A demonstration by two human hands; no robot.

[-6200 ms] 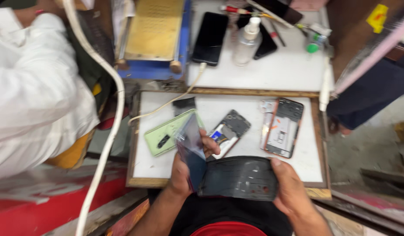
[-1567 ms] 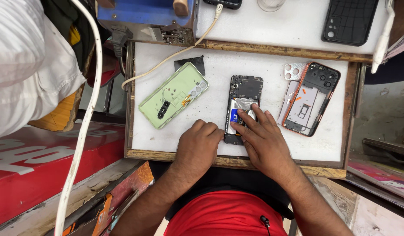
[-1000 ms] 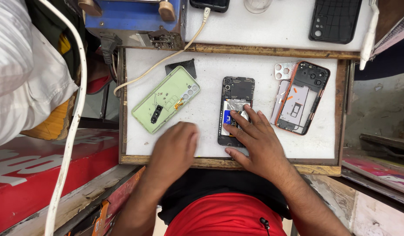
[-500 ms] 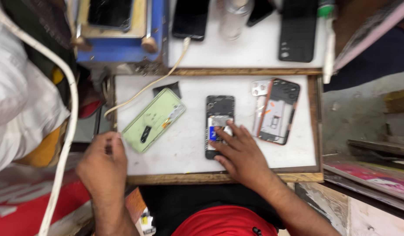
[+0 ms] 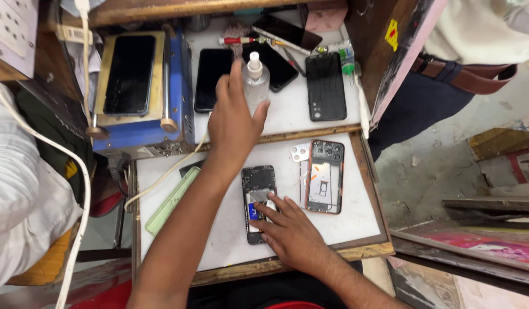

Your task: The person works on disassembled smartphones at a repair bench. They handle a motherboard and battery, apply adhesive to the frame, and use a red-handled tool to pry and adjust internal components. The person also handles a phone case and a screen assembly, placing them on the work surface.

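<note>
Two hands: left hand (image 5: 234,117) grip closing around one bottle (image 5: 255,83); right hand (image 5: 290,232) flat on one opened phone (image 5: 257,197).

Phone repair stall: opened phones (image 5: 258,200) on white tray (image 5: 344,220), blue heating plate (image 5: 139,86).

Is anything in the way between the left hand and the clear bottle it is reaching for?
Nothing visible. The left hand is already at the clear bottle, fingers beside it; whether they grip it is unclear. The dark phones lie flat alongside. The right hand rests on the opened phone.
</note>
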